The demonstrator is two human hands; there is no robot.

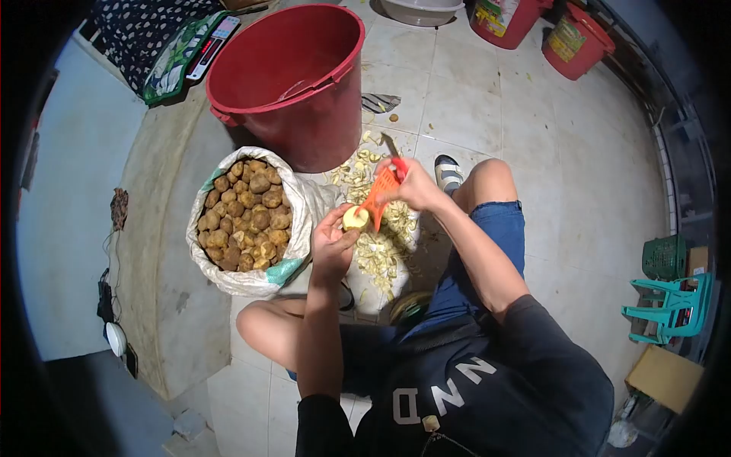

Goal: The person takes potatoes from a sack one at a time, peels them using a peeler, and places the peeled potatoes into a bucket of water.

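Observation:
My left hand point(332, 242) is closed around a potato point(355, 218), whose upper side shows pale peeled flesh. My right hand point(416, 186) grips an orange peeler point(378, 196), with its lower end against the potato. A red handle point(400, 165) with a dark, narrow blade pointing up and away also sticks out of the right hand; it looks like a small knife. Beneath both hands, potato peelings point(378, 255) are strewn over the floor. Left of my left hand stands an open white sack point(303, 199) full of unpeeled potatoes point(245, 211).
A large red tub point(335, 126) stands beyond the sack. A scale point(213, 47) lies at the upper left. Farther back are a pale basin point(421, 12) and two red buckets point(576, 44). A teal stool point(670, 305) is at the right, below a green basket point(663, 257).

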